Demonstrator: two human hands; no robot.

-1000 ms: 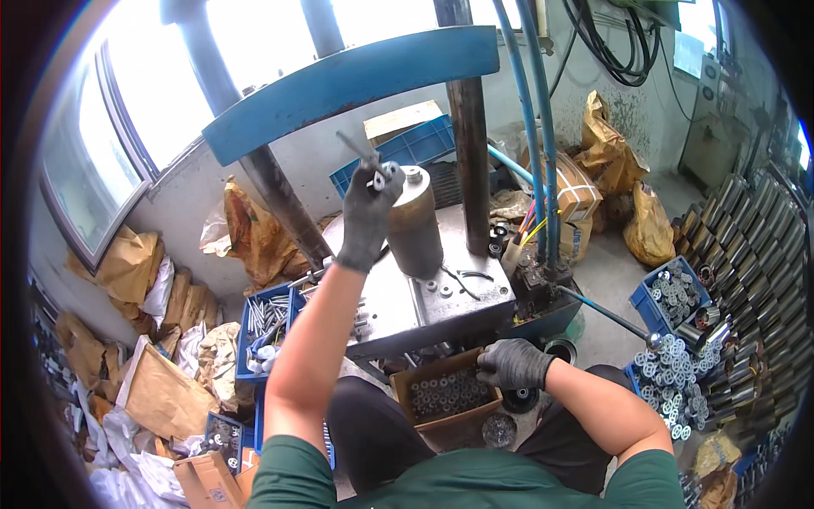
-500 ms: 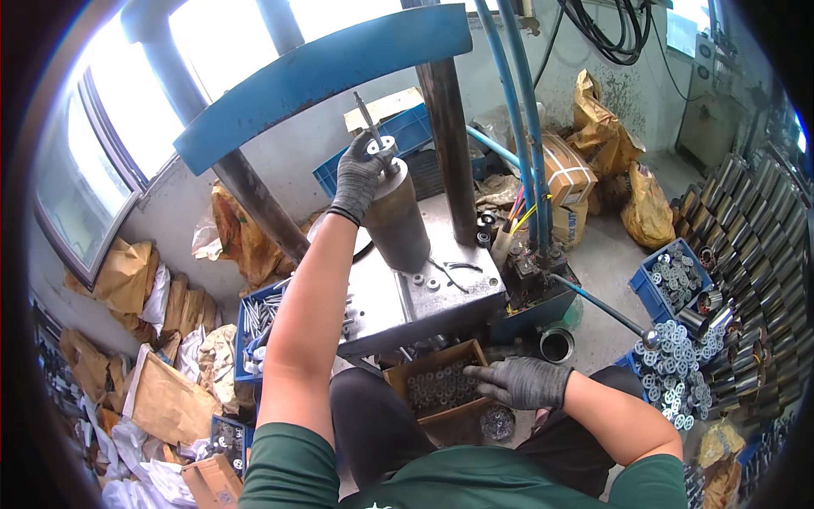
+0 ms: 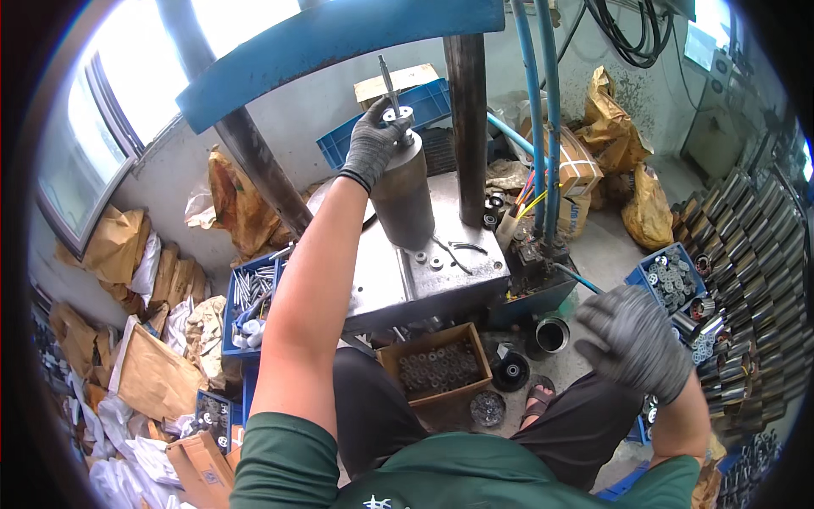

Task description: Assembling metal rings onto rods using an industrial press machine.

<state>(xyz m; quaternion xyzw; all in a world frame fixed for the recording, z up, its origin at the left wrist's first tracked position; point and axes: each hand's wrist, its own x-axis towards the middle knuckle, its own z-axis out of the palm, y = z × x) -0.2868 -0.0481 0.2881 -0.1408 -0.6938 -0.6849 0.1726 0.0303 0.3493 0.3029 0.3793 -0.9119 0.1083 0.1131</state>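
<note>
My left hand [image 3: 373, 146], in a grey knit glove, is closed on a thin metal shaft [image 3: 388, 78]. Around the shaft, by my fingertips, sits a pale round disc [image 3: 398, 114]. Both are at the top of a thick grey metal cylinder [image 3: 403, 199], which stands on the press table [image 3: 365, 284]. My gloved right hand [image 3: 640, 343] is raised at the right with its fingers apart, slightly blurred, and nothing shows in it. Behind it runs the blue lever [image 3: 577, 276]; its end is hidden by the hand, and I cannot tell whether they touch.
The blue press beam [image 3: 339, 55] spans above between dark posts. Pliers [image 3: 458, 252] and small rings [image 3: 436, 263] lie on the table. Below stands a carton of small round parts [image 3: 437, 369]. Blue crates hold rods [image 3: 252, 288] at left and discs [image 3: 672, 276] at right, beside stacked metal tubes [image 3: 755, 254].
My right hand has risen from beside the carton toward the right, over the lever. My left hand keeps its hold on the shaft. The view has shifted slightly.
</note>
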